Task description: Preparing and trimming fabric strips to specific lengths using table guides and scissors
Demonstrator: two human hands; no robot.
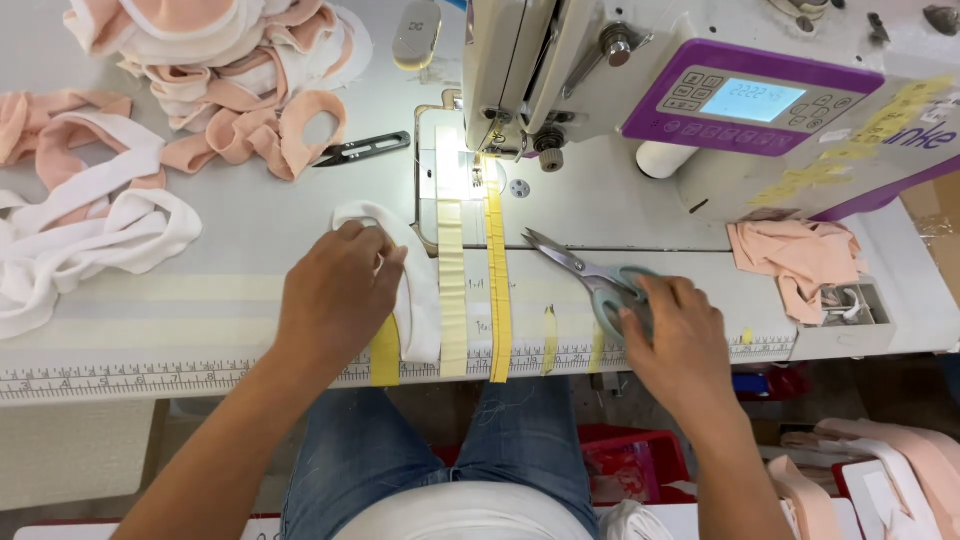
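Table: pale worktable (250,240) ran under the whole scene, with a ruler strip (120,378) along its near edge and yellow tape guides (497,290) laid toward the needle.
Machine: white sewing machine (600,60) stood at the far side, its purple control panel (745,100) lit, lamp shining on the needle plate (450,165).
Fabric heaps: peach and white bands (220,70) were piled at far left, white loops (90,235) nearer, and peach scraps (795,255) lay right of the machine.
White piece: white band (415,290) lay curled on the table just left of the tape guides, short of the needle.
Left hand: left hand (335,300) lay on the white band, fingers curled and pressing it flat, not lifting it.
Right hand: right hand (680,345) rested on the scissors (590,275), fingers closing round the grey handles, blades shut and pointing toward the machine.
Snips: black thread snips (362,149) lay untouched beside the peach pile.
Doing it well, as I judged: keep the band flat and square to the tape guide, and keep the blade tips away from the pressing fingers.
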